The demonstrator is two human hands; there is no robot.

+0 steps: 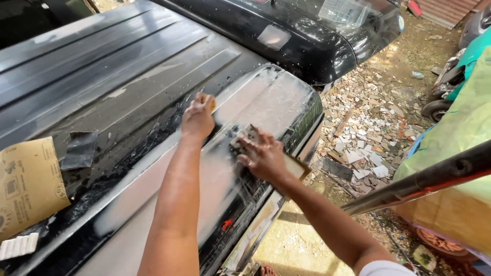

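My left hand (197, 117) is closed around a small yellowish sponge or pad (210, 101), pressed on the wet edge of a black vehicle roof (128, 76). My right hand (263, 156) lies flat, pressing a piece of sandpaper on a block (244, 137) against the grey, sanded strip of the roof (266, 97). White slurry covers the strip around both hands. Both forearms reach in from the bottom of the view.
A tan sheet of sandpaper (28, 186), a dark torn piece (79, 150) and a small white ribbed block (19, 246) lie on the roof at left. Tile rubble (365, 133) covers the ground at right. A metal bar (424, 179) crosses at right.
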